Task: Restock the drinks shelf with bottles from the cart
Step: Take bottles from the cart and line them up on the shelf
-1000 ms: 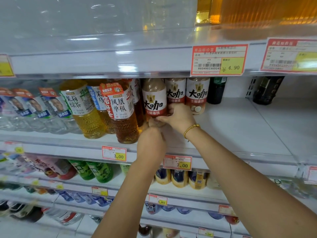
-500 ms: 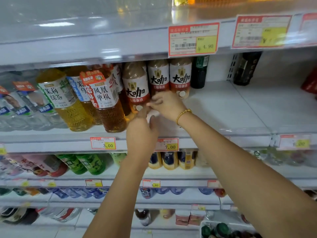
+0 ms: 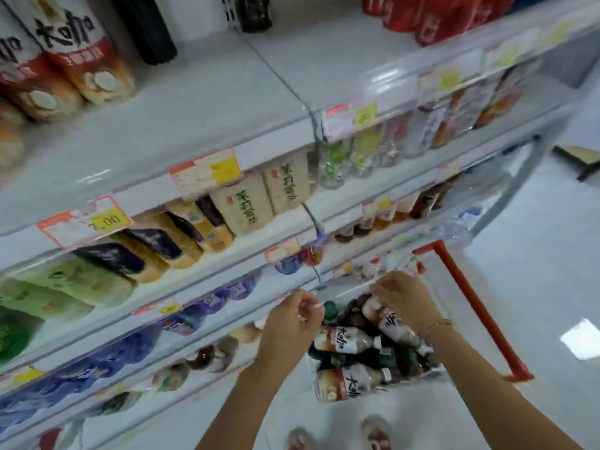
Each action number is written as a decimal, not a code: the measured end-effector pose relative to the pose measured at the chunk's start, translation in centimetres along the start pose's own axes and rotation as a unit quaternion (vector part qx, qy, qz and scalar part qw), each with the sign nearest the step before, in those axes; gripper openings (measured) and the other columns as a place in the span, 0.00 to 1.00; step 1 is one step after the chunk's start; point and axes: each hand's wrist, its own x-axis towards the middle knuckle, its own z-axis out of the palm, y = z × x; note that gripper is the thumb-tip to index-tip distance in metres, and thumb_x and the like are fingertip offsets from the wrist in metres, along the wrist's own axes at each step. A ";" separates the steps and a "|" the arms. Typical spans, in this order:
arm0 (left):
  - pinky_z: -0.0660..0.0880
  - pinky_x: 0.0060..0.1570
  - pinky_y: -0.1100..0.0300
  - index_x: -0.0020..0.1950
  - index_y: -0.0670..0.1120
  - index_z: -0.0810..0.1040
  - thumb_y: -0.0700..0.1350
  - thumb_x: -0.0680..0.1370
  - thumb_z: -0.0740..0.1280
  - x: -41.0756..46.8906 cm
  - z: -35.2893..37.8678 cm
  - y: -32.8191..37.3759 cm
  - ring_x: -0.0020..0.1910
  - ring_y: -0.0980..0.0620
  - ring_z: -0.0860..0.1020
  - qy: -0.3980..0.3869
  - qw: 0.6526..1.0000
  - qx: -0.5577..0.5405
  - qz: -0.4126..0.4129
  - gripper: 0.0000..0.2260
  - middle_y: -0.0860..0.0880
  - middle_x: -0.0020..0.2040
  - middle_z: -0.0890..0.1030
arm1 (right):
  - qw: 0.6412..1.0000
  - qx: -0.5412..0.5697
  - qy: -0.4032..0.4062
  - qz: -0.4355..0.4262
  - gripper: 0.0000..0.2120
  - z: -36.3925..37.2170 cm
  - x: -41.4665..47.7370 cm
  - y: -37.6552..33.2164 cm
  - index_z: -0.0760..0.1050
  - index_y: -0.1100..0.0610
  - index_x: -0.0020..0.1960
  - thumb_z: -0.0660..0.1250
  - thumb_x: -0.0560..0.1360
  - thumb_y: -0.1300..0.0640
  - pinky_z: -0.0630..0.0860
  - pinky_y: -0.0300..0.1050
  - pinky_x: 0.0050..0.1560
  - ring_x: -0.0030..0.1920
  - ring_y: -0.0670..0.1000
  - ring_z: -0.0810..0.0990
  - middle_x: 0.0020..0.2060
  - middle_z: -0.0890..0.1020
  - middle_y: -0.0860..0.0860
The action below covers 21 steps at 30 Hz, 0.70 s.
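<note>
Looking down at the cart (image 3: pixel 354 287), which is parked against the bottom of the shelving with its red handle (image 3: pixel 470 306) on the right side. It's full of bottles lying on their sides, and three show the 大咖 label: one in the middle of the cart (image 3: pixel 344 344), one at the near edge (image 3: pixel 354 383), and one under the right hand (image 3: pixel 393 319).

Both hands hover over the cart's far edge. The left hand (image 3: pixel 292 319) has its fingers curled and may be pinching something thin and white, but it's too blurry to tell. The right hand (image 3: pixel 402 302) is curled too, just above a bottle, and I can't tell whether it's gripping.

The drinks shelf (image 3: pixel 211 102) up top has two more 大咖 bottles (image 3: pixel 74 43) at its back left, with a dark bottle (image 3: pixel 146 27) beside them. The price tag (image 3: pixel 87 222) on the front edge reads 7.00. One shelf down there are cream packs with green writing (image 3: pixel 259 196).
</note>
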 end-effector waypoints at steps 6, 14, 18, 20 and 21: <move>0.70 0.48 0.64 0.57 0.44 0.76 0.42 0.74 0.68 5.5 10.9 -6.9 0.53 0.50 0.78 -0.147 0.981 0.102 -0.070 0.11 0.48 0.53 0.80 | 0.973 0.041 0.037 0.225 0.09 1.8 2.9 15.0 0.77 0.56 0.41 0.66 0.75 0.50 0.72 0.43 0.39 0.40 0.54 0.76 0.37 0.78 0.53; 0.72 0.56 0.60 0.63 0.43 0.75 0.40 0.69 0.74 10.8 19.0 -14.8 0.57 0.47 0.76 -0.284 0.934 0.216 -0.019 0.23 0.45 0.59 0.77 | 0.850 0.313 0.161 0.391 0.12 7.4 4.4 25.0 0.73 0.57 0.36 0.75 0.68 0.53 0.74 0.46 0.36 0.38 0.53 0.75 0.39 0.80 0.57; 0.68 0.64 0.57 0.73 0.43 0.63 0.36 0.72 0.69 11.4 21.4 -17.4 0.65 0.44 0.72 -0.339 0.899 0.276 0.013 0.31 0.44 0.71 0.67 | 0.809 0.417 0.156 0.384 0.13 8.3 5.2 26.6 0.76 0.61 0.55 0.71 0.71 0.62 0.74 0.32 0.27 0.39 0.47 0.76 0.43 0.77 0.56; 0.66 0.67 0.54 0.75 0.43 0.58 0.38 0.72 0.70 11.7 22.5 -18.2 0.68 0.44 0.69 -0.348 0.877 0.330 0.027 0.35 0.44 0.74 0.63 | 0.825 0.389 0.146 0.382 0.14 8.4 5.5 26.8 0.75 0.64 0.58 0.69 0.73 0.63 0.75 0.33 0.30 0.37 0.47 0.76 0.40 0.77 0.55; 0.66 0.67 0.53 0.75 0.42 0.57 0.39 0.71 0.71 11.9 22.9 -18.4 0.70 0.45 0.67 -0.345 0.868 0.355 0.035 0.36 0.44 0.74 0.63 | 0.831 0.380 0.142 0.380 0.14 8.4 5.6 26.8 0.74 0.66 0.58 0.68 0.74 0.63 0.76 0.34 0.32 0.37 0.47 0.75 0.40 0.76 0.55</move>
